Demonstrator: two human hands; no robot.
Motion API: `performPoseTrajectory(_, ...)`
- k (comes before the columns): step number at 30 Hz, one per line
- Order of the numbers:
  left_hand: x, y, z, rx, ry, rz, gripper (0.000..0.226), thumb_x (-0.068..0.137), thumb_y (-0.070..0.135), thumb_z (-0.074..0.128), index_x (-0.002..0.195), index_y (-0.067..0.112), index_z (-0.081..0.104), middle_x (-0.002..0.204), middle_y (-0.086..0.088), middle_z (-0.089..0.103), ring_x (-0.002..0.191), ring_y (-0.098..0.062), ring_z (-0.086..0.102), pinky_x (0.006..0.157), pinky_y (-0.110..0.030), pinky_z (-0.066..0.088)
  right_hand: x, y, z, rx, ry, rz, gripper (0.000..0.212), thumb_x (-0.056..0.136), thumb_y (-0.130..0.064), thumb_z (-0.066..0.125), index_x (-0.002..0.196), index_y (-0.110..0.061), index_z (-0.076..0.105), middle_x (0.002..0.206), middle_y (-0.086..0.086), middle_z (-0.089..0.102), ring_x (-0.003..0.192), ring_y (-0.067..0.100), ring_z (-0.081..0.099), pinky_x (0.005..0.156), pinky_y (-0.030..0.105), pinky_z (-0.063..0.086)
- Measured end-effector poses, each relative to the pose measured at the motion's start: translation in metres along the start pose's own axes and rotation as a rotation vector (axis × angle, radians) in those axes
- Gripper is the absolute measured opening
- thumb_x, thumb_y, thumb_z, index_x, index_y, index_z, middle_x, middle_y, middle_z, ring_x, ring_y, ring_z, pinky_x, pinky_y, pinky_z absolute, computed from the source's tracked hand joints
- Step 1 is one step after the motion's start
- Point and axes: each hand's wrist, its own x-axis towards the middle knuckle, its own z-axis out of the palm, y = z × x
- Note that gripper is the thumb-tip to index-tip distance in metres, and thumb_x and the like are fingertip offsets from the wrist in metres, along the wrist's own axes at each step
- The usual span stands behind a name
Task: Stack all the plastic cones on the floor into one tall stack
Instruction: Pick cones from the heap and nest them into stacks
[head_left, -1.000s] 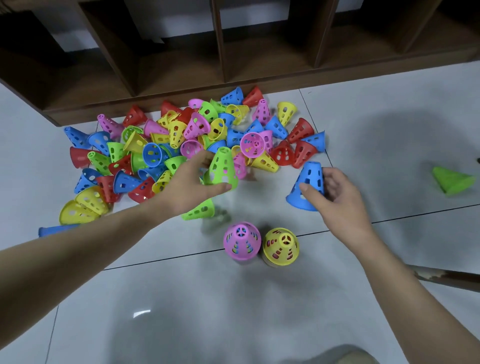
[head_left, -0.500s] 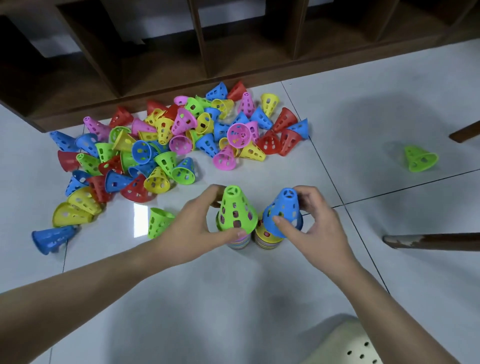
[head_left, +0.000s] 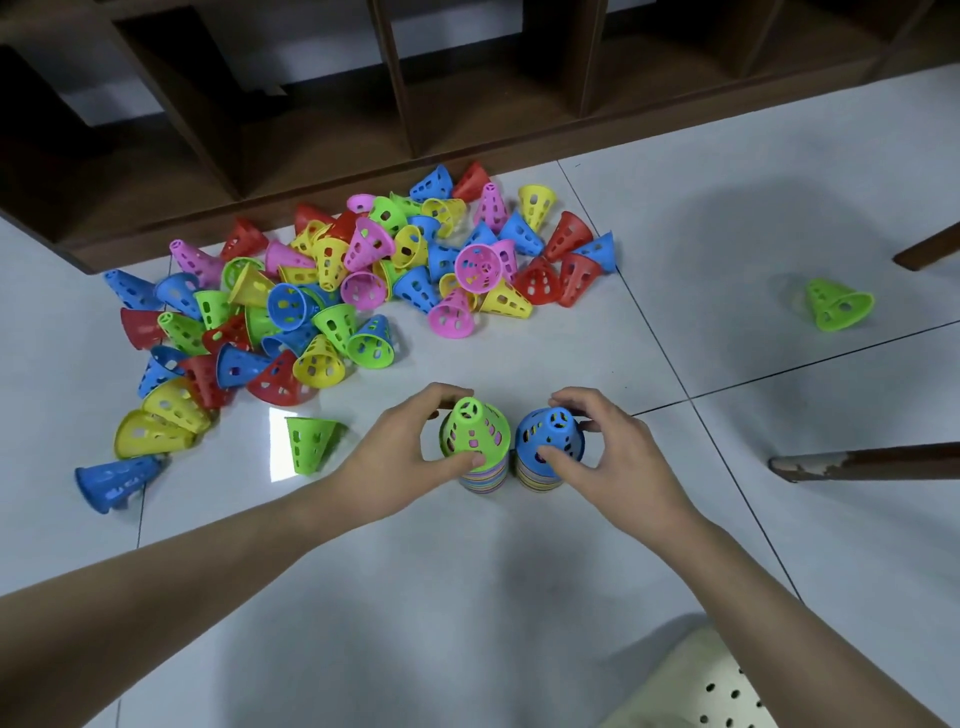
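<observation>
- Left hand (head_left: 410, 457): I am gripping a green cone (head_left: 474, 428), seating it upright on the left stack (head_left: 485, 477).
- Right hand (head_left: 613, 457): I am gripping a blue cone (head_left: 550, 436) on the right stack (head_left: 540, 479).
- Loose pile (head_left: 332, 296): lying at eleven o'clock, nearer my left hand.

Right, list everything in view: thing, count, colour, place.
green cone: one, top of left stack, left hand holds it
blue cone: one, top of right stack, right hand holds it
stacks: two, multicoloured, side by side on floor
pile: dozens of loose cones, mixed colours, by shelf
stray cone: one, green, on its side, far right
floor: white tiles
shelf: one, dark wood, at top
stool: one, cream, bottom right
left hand: one
right hand: one
</observation>
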Motion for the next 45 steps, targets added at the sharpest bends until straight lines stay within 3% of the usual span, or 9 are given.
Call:
performPoseTrajectory(7, -0.004, -0.054, -0.022, 0.199, 0.03, 0.057, 0.06, 0.086, 0.056, 0.059, 0.133, 0.018, 0.056, 0.138, 0.006, 0.054, 0.132, -0.009, 0.046, 0.111, -0.02, 0.032, 0.003, 0.006, -0.015, 0.06, 0.014, -0.004, 0.051, 0.078, -0.026, 0.083, 0.123, -0.026, 0.059, 0.122, -0.014, 0.064, 0.12, 0.004, 0.057, 0.1, 0.027, 0.048)
performPoseTrajectory(12, 0.002, -0.138, -0.063, 0.723, 0.101, -0.544, 0.076, 0.083, 0.055, 0.066, 0.141, 0.012, 0.042, 0.137, -0.017, 0.047, 0.126, -0.039, 0.045, 0.104, -0.048, 0.037, 0.01, 0.009, -0.031, 0.114, 0.018, 0.031, 0.049, 0.075, -0.039, 0.08, 0.118, -0.025, 0.061, 0.115, -0.012, 0.069, 0.111, 0.006, 0.064, 0.096, 0.025, 0.049)
performPoseTrajectory(15, -0.005, -0.165, -0.075, 0.603, 0.083, -0.812, 0.088, 0.08, 0.059, 0.072, 0.14, 0.005, 0.036, 0.131, -0.023, 0.051, 0.12, -0.042, 0.049, 0.096, -0.049, 0.045, 0.018, 0.012, -0.036, 0.147, 0.043, 0.07, 0.04, 0.078, -0.041, 0.076, 0.112, -0.026, 0.064, 0.109, -0.01, 0.071, 0.103, 0.008, 0.067, 0.092, 0.023, 0.051)
performPoseTrajectory(20, -0.004, -0.18, -0.066, 0.358, 0.162, -0.946, 0.077, 0.083, 0.048, 0.076, 0.129, -0.002, 0.037, 0.119, -0.024, 0.059, 0.097, -0.038, 0.058, 0.071, -0.041, 0.048, 0.028, 0.015, -0.033, 0.164, 0.041, 0.126, 0.021, 0.088, -0.026, 0.074, 0.107, -0.026, 0.066, 0.1, -0.01, 0.072, 0.095, 0.007, 0.068, 0.083, 0.015, 0.051)
performPoseTrajectory(25, 0.008, -0.157, -0.054, 0.166, 0.258, -0.791, 0.073, 0.082, 0.031, 0.081, 0.139, 0.007, 0.04, 0.119, -0.016, 0.062, 0.092, -0.029, 0.053, 0.072, -0.034, 0.042, 0.037, 0.023, -0.027, 0.12, -0.003, 0.161, 0.014, 0.092, -0.031, 0.07, 0.104, -0.028, 0.066, 0.095, -0.015, 0.071, 0.093, 0.006, 0.067, 0.081, 0.014, 0.049)
performPoseTrajectory(31, 0.03, -0.098, -0.062, -0.035, -0.061, -0.627, 0.072, 0.084, 0.036, 0.078, 0.143, 0.026, 0.037, 0.101, -0.007, 0.072, 0.081, -0.028, 0.069, 0.072, -0.042, 0.059, 0.048, 0.036, -0.025, 0.17, 0.014, 0.209, 0.005, 0.096, -0.023, 0.064, 0.094, -0.023, 0.068, 0.088, -0.005, 0.073, 0.089, 0.015, 0.071, 0.086, 0.03, 0.053)
performPoseTrajectory(37, 0.024, -0.001, -0.088, -0.15, -0.14, -0.326, 0.048, 0.081, 0.052, 0.065, 0.127, 0.052, 0.05, 0.12, 0.011, 0.064, 0.096, -0.01, 0.064, 0.088, -0.035, 0.053, 0.068, 0.048, -0.017, 0.221, 0.106, 0.242, 0.01, 0.099, -0.014, 0.059, 0.093, -0.014, 0.068, 0.083, 0.002, 0.073, 0.077, 0.015, 0.071, 0.082, 0.036, 0.054)
performPoseTrajectory(41, 0.014, 0.043, -0.097, -0.177, -0.265, -0.114, 0.047, 0.08, 0.045, 0.07, 0.123, 0.027, 0.068, 0.112, 0.004, 0.072, 0.096, -0.018, 0.069, 0.08, -0.035, 0.055, 0.087, 0.05, -0.007, 0.191, 0.062, 0.213, 0.013, 0.097, -0.011, 0.059, 0.09, -0.017, 0.068, 0.082, 0.002, 0.072, 0.074, 0.012, 0.07, 0.077, 0.03, 0.052)
performPoseTrajectory(45, 0.012, 0.057, -0.077, -0.134, -0.264, -0.037, 0.038, 0.08, 0.02, 0.083, 0.116, 0.016, 0.071, 0.093, 0.012, 0.072, 0.075, -0.002, 0.063, 0.067, -0.01, 0.044, 0.116, 0.048, 0.001, 0.126, 0.01, 0.162, 0.012, 0.096, -0.015, 0.062, 0.088, -0.022, 0.067, 0.083, -0.002, 0.071, 0.08, 0.016, 0.07, 0.077, 0.029, 0.053)
